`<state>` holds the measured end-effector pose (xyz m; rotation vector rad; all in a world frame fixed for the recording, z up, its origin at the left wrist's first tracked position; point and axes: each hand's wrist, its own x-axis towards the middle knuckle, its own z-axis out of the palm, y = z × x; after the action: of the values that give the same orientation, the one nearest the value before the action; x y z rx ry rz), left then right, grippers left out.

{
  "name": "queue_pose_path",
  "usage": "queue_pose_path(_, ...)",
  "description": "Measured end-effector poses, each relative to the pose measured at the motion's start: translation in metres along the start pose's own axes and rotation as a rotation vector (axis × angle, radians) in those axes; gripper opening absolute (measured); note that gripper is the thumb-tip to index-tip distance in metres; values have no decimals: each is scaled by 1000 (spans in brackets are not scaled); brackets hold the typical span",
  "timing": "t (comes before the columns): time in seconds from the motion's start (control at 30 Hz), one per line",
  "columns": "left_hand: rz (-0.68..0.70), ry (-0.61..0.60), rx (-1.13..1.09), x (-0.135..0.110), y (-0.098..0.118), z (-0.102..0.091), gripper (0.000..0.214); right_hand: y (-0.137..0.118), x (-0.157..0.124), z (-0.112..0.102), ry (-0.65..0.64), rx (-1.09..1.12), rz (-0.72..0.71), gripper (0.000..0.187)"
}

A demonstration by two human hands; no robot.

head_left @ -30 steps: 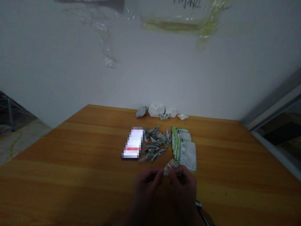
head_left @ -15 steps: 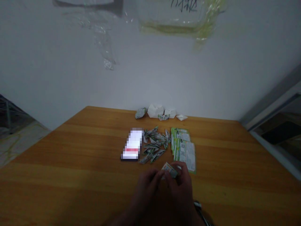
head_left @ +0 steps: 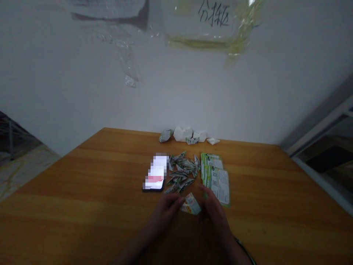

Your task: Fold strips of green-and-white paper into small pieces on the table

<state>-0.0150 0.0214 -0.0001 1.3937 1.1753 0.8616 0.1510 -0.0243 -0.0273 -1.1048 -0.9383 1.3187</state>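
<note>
My left hand (head_left: 167,208) is closed, pinching the left edge of a small folded piece of printed paper (head_left: 192,204) between thumb and finger. Just right of the paper is my right hand (head_left: 214,209), fingers apart and holding nothing; its lower fingers are dark and partly hidden. Beyond the hands lies a heap of folded paper pieces (head_left: 182,170) in green and white print. To its right, a stack of flat green-and-white printed sheets (head_left: 217,184) reaches close to my right fingertips.
A phone (head_left: 156,172) with a lit, blurred screen lies left of the heap. Along the wall stand white folded papers (head_left: 182,134), a printed folded shape (head_left: 165,136) and a small white piece (head_left: 213,141). All rest on a wooden table (head_left: 110,176).
My right hand has let go of the folded paper and moved slightly right. The paper now shows more of its face in my left hand, which has shifted a little left.
</note>
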Motion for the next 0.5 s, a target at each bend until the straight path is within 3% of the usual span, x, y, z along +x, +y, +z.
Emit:
queue_pose_path(0.07,16,-69,33,1,0,-1,45,4,1,0,-40,-36,12,56)
queue_pose_path(0.23,-7,-36,-22,-7,-6,9,38,8,2,6,69,-81,47,37)
queue_pose_path(0.37,-26,-198,-107,-11,-3,12,35,1,6,1,-11,-38,107,40)
queue_pose_path(0.5,15,-203,-46,-8,-1,8,37,0,6,-7,-95,-59,117,38)
